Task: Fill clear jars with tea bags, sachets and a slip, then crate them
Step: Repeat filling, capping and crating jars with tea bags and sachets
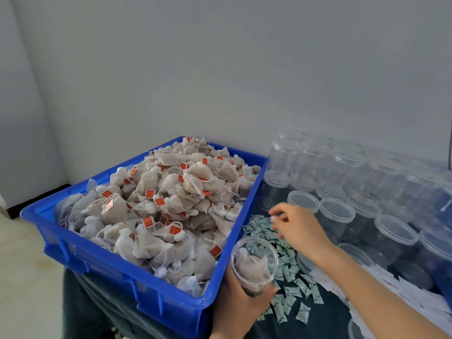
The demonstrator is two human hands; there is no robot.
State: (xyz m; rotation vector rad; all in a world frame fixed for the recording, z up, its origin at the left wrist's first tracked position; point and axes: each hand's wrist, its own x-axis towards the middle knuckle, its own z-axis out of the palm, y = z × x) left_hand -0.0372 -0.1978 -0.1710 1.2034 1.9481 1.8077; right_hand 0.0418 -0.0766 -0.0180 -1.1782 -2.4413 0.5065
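Blue plastic, our crate (102, 260) sits at the left, heaped with tea bags (171, 204) within easy reach. Our left hand (241, 302) curls round the open jar (254, 265), upright beside the crate and part filled with bags. Our right hand (297, 228) hovers over the sachets (291, 277) on the counter (330, 311), fingers loosely curled; whether they pinch one, we cannot tell.

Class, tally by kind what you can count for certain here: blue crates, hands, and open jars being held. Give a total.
Blue crate: 1
Hands, left hand and right hand: 2
Open jar, held in the left hand: 1
Total: 4
Tea bags, sachets and lidded jars are too many to count.
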